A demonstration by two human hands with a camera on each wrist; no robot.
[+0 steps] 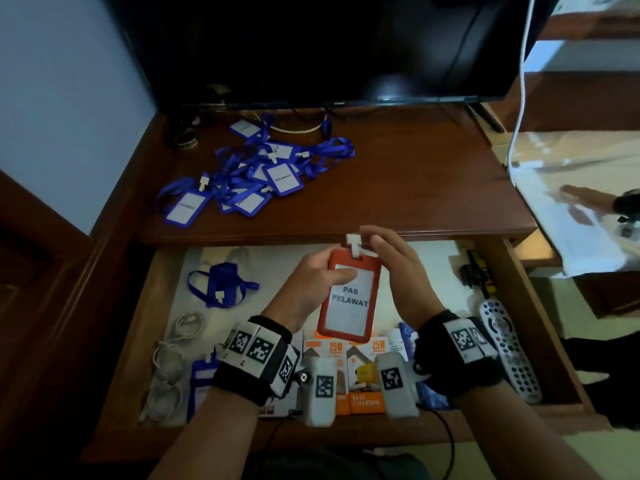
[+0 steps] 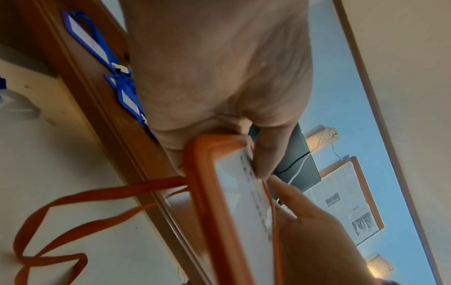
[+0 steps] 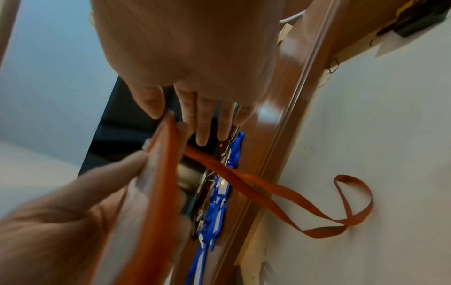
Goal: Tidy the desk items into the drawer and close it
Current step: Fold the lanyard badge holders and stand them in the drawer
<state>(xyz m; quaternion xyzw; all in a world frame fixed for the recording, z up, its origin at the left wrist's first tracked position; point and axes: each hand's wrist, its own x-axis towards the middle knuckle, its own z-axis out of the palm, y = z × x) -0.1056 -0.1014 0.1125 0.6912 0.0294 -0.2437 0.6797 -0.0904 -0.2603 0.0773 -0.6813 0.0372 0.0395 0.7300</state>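
One head view from above, two wrist views from below.
The head camera looks down over the bench front edge; both wrist cameras, close under the hands, face upward and share the red badge holder.

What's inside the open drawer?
In the drawer lie a remote, white cables, blue badges and orange charger boxes. The hands and wrist bands cover what's beneath them.

Red lanyard strap hidden behind red badge holder in head view, charger boxes partly covered by wrists
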